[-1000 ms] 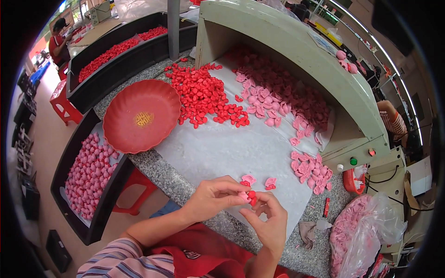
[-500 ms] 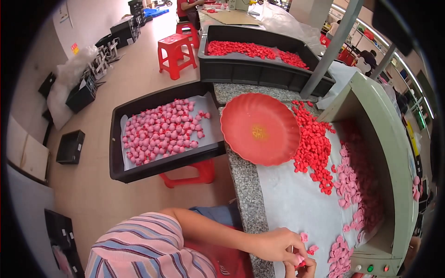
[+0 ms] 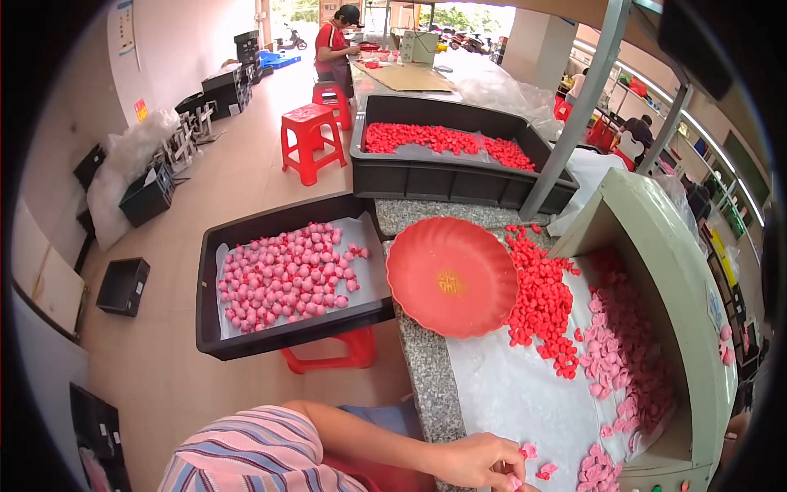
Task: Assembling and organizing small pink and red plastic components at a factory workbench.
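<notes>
My left hand [image 3: 479, 461] is closed in a pinch on a small pink piece [image 3: 513, 481] at the lower edge, over the white sheet [image 3: 500, 402]. Only a sliver of my right hand [image 3: 525, 488] shows, its fingertips against the same piece; the rest is cut off. Just right of my hands lie a few loose pink petal-like pieces [image 3: 547, 471]. Nearby is a heap of flat pink pieces [image 3: 598, 469]. Farther back, small red pieces [image 3: 541, 295] are spread beside a scalloped red bowl [image 3: 451, 254].
A pale green box-like machine [image 3: 664, 246] arches over more pink pieces on the right. To the left, a black tray [image 3: 287, 340] holds pink balls with red parts. Behind the bowl stand another black tray [image 3: 459, 184] of red pieces and a grey post [image 3: 578, 107]. A person [image 3: 332, 49] stands beyond.
The view has tilted up, so the bench, trays and my hands sit lower in the picture. My right hand has mostly dropped out of sight. The pinch on the pink piece continues.
</notes>
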A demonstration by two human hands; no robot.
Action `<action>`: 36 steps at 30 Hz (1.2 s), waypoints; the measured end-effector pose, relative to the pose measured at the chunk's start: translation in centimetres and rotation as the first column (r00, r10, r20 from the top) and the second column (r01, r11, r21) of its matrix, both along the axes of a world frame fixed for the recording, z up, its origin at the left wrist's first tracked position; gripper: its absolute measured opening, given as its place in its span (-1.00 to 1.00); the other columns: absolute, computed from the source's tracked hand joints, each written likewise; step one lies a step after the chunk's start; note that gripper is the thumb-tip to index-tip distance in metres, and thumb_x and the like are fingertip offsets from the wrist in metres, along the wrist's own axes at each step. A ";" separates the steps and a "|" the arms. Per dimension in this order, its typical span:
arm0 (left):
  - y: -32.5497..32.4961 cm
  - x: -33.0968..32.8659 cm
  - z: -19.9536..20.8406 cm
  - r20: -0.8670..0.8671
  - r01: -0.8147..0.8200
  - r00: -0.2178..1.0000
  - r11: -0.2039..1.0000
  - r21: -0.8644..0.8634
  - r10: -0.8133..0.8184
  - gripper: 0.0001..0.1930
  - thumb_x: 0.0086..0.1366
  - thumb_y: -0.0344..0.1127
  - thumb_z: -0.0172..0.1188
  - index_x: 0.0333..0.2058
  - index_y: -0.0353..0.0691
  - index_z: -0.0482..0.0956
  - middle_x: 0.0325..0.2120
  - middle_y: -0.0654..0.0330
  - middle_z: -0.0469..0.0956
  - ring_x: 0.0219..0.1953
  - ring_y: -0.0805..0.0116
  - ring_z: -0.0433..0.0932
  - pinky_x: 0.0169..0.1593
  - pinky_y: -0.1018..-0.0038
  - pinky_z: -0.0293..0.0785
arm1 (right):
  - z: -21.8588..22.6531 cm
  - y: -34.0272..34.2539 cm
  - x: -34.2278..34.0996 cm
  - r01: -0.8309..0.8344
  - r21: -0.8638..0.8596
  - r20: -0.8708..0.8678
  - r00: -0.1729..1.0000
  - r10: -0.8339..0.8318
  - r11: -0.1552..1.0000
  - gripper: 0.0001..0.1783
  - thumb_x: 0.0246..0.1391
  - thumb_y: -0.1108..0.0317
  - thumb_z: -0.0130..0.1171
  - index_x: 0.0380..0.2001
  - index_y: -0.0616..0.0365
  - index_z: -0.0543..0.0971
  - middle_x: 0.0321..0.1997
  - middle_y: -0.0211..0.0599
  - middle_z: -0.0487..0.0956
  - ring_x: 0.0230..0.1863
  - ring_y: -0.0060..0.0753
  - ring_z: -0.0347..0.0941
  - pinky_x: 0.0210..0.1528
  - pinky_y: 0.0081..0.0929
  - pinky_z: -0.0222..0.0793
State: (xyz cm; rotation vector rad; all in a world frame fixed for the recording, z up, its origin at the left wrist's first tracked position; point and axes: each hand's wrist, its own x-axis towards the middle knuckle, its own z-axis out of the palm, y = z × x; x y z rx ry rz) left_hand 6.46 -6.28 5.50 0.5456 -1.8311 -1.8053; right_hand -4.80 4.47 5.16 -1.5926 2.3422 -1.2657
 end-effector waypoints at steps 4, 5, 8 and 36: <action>-0.7 -1.9 -4.2 -0.172 0.022 0.985 0.998 -0.055 -0.031 -0.86 0.10 -0.40 0.18 -0.34 -0.26 0.56 -0.43 0.17 0.47 -0.37 0.42 0.48 -0.28 0.54 0.39 | -1.9 -1.2 -0.5 0.008 -0.090 -0.010 1.000 -0.009 0.996 -0.84 -0.13 0.41 0.23 -0.56 0.22 0.44 -0.59 -0.29 0.41 -0.59 -0.41 0.28 -0.46 -0.57 0.27; -1.0 -2.0 -3.9 -0.100 0.032 0.995 0.999 0.023 -0.030 -0.86 0.10 -0.40 0.19 -0.34 -0.26 0.56 -0.44 0.16 0.49 -0.34 0.42 0.48 -0.25 0.53 0.40 | -2.2 -2.1 -0.4 0.017 -0.173 0.021 1.000 -0.013 0.985 -0.77 -0.13 0.36 0.22 -0.62 0.22 0.39 -0.64 -0.27 0.39 -0.63 -0.40 0.27 -0.51 -0.51 0.25; -2.0 -1.2 -4.3 -0.087 0.057 0.996 0.892 0.448 -0.020 -0.86 0.15 -0.46 0.13 -0.31 -0.38 0.53 -0.34 0.11 0.54 -0.26 0.37 0.53 -0.19 0.49 0.47 | -2.6 -2.8 -0.9 -0.069 -0.081 0.193 0.978 0.084 0.994 -0.74 -0.28 0.49 0.31 -0.50 0.22 0.41 -0.55 -0.34 0.37 -0.54 -0.48 0.25 -0.45 -0.59 0.22; -2.4 -2.5 -3.3 -0.105 0.023 0.994 0.849 0.527 0.039 -0.82 0.05 -0.63 0.17 -0.32 -0.40 0.47 -0.32 0.15 0.40 -0.26 0.39 0.51 -0.20 0.55 0.49 | -1.1 -2.2 -3.3 -0.134 -0.083 0.600 0.785 0.156 0.988 -0.69 -0.22 0.67 0.23 -0.29 0.35 0.49 -0.36 -0.32 0.44 -0.39 -0.53 0.44 -0.37 -0.64 0.43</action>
